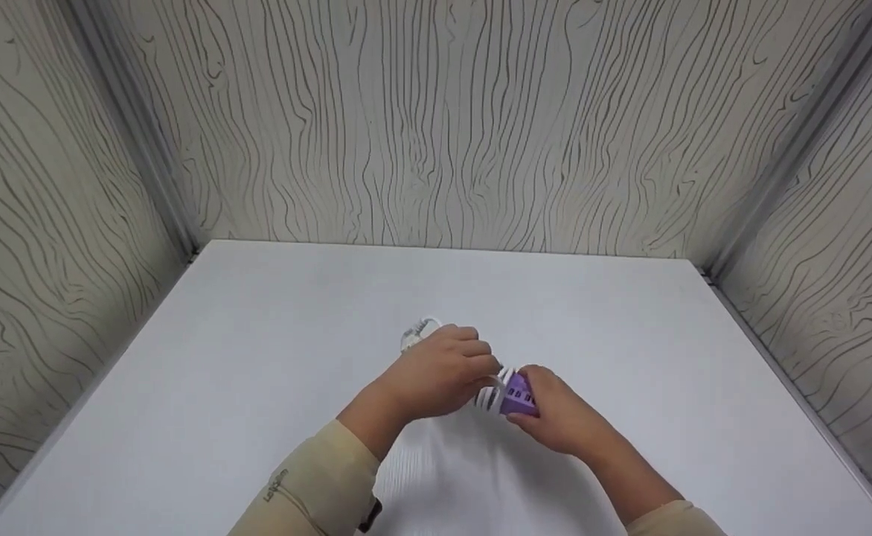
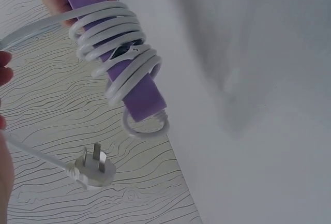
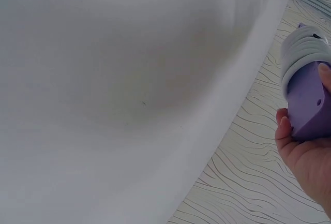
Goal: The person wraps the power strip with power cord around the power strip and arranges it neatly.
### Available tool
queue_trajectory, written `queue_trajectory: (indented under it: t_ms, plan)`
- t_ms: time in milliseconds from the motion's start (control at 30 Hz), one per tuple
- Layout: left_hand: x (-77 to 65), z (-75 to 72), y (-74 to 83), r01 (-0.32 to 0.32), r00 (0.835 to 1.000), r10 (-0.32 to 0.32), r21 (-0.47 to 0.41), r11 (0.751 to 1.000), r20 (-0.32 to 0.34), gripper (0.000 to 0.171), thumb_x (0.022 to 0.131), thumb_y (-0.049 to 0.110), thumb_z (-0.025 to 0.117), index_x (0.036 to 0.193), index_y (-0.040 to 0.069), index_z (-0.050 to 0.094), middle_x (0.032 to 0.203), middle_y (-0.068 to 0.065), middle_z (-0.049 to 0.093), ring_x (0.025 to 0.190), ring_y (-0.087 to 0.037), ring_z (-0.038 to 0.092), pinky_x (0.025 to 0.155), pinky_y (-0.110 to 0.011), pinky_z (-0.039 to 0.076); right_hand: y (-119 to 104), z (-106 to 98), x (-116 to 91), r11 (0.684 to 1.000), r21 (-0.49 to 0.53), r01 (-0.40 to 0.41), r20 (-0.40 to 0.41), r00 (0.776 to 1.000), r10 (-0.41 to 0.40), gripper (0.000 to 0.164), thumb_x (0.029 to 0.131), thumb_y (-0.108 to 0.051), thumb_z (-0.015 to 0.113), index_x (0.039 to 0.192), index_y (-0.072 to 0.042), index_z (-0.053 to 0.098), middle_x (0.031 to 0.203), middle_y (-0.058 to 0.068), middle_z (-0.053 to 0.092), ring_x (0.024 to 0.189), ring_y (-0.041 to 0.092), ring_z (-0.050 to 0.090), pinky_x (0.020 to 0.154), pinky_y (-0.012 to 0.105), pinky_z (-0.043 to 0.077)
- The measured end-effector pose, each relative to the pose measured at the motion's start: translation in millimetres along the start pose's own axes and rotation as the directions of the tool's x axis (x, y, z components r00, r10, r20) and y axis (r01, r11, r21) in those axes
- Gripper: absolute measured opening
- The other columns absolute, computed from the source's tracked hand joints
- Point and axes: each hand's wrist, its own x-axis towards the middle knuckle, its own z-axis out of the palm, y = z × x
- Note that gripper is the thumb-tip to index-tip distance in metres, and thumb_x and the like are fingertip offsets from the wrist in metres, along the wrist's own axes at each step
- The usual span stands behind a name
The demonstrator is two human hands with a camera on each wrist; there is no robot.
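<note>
A purple power strip (image 1: 519,394) is held above the white table by my right hand (image 1: 566,417), whose fingers and thumb grip one end of it. Its white cord (image 2: 111,30) is wound several times round the strip's body, as the left wrist view shows. From the coils a length of cord runs to my left hand (image 1: 443,372), which holds it with curled fingers. Past that hand the cord's end dangles with a white plug (image 2: 94,169), its metal prongs bare. In the right wrist view, the gripped end of the strip (image 3: 309,100) sits against the palm and fingers.
The white table (image 1: 295,313) stretches under both hands. Wood-grain patterned panels (image 1: 436,126) enclose it at the back and both sides, with grey metal posts (image 1: 127,126) at the rear corners.
</note>
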Motion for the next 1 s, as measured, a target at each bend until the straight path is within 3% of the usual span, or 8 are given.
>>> queue_trajectory:
  t_ms: [133,300,400,567,733,800,867,1000]
  plan:
    - [0.4,0.6,-1.5,0.066,0.998,-0.068,-0.143,0.987,-0.011,0.007,0.089,0.021,0.058,0.090,0.017,0.064,0.081,0.008,0.061,0.076,-0.009,0.048,0.074,-0.021,0.040,3.1,-0.6,-3.3,0.996,0.039,0.080,0.046,0.996,-0.082,0.054,0.082,-0.034,0.067,0.121,-0.006,0.041,0.102,0.001,0.050,0.088,0.013,0.049,0.077,0.037,0.043]
    - [-1.4,3.6,-3.3,0.127,0.992,-0.125,-0.319,0.939,0.027,0.009,0.091,0.022,0.056,0.090,0.015,0.062,0.082,0.007,0.059,0.077,-0.009,0.047,0.076,-0.018,0.040,2.0,-9.4,-7.2,0.985,0.035,0.170,0.095,0.980,-0.172,0.056,0.080,-0.037,0.068,0.124,-0.014,0.042,0.107,-0.005,0.052,0.092,0.011,0.051,0.080,0.038,0.044]
    - [-2.6,6.2,-4.7,0.139,0.990,-0.130,-0.374,0.917,0.050,0.010,0.091,0.022,0.057,0.091,0.014,0.063,0.085,0.007,0.060,0.079,-0.008,0.048,0.076,-0.017,0.040,-0.8,-15.1,-7.7,0.974,0.008,0.226,0.120,0.967,-0.226,0.055,0.077,-0.032,0.071,0.123,-0.016,0.044,0.107,-0.008,0.054,0.092,0.009,0.052,0.081,0.037,0.045]
    - [-3.0,13.4,-6.6,0.096,0.995,-0.084,-0.419,0.903,0.046,0.010,0.090,0.021,0.057,0.091,0.013,0.064,0.085,0.005,0.061,0.080,-0.008,0.050,0.076,-0.017,0.040,-5.0,-20.0,-6.9,0.938,-0.022,0.346,0.161,0.927,-0.338,0.049,0.074,-0.029,0.074,0.115,-0.019,0.049,0.100,-0.013,0.054,0.089,0.005,0.051,0.079,0.033,0.045]
    - [-3.9,20.0,-6.8,0.107,0.994,-0.087,-0.479,0.871,0.064,0.016,0.091,0.023,0.055,0.091,0.011,0.065,0.086,0.003,0.063,0.081,-0.009,0.052,0.077,-0.017,0.040,-5.5,-19.3,-7.6,0.905,0.076,0.418,0.184,0.886,-0.425,0.045,0.072,-0.028,0.075,0.109,-0.020,0.051,0.098,-0.014,0.053,0.088,0.005,0.050,0.079,0.029,0.044]
    - [-4.6,20.5,-7.4,0.141,0.990,-0.118,-0.526,0.839,0.076,0.017,0.091,0.024,0.055,0.092,0.010,0.065,0.087,0.002,0.063,0.082,-0.009,0.053,0.077,-0.018,0.041,-5.5,-20.3,-8.4,0.893,0.140,0.428,0.180,0.875,-0.449,0.045,0.072,-0.028,0.075,0.109,-0.021,0.051,0.098,-0.014,0.053,0.087,0.005,0.051,0.078,0.028,0.045]
    - [-5.2,20.1,-8.4,0.189,0.982,-0.163,-0.586,0.788,0.096,0.019,0.091,0.025,0.055,0.092,0.009,0.065,0.088,0.001,0.064,0.083,-0.009,0.053,0.078,-0.020,0.043,-6.6,-22.6,-9.6,0.876,0.194,0.442,0.169,0.865,-0.473,0.045,0.073,-0.030,0.075,0.109,-0.023,0.050,0.099,-0.013,0.054,0.087,0.006,0.052,0.078,0.027,0.045]
    - [-8.4,18.7,-11.1,0.293,0.952,-0.261,-0.721,0.628,0.160,0.016,0.090,0.024,0.057,0.092,0.010,0.065,0.086,0.003,0.061,0.080,-0.007,0.053,0.075,-0.024,0.046,-11.8,-28.1,-12.3,0.842,0.252,0.477,0.132,0.845,-0.518,0.047,0.075,-0.032,0.074,0.113,-0.023,0.047,0.100,-0.012,0.054,0.088,0.006,0.052,0.078,0.027,0.045]
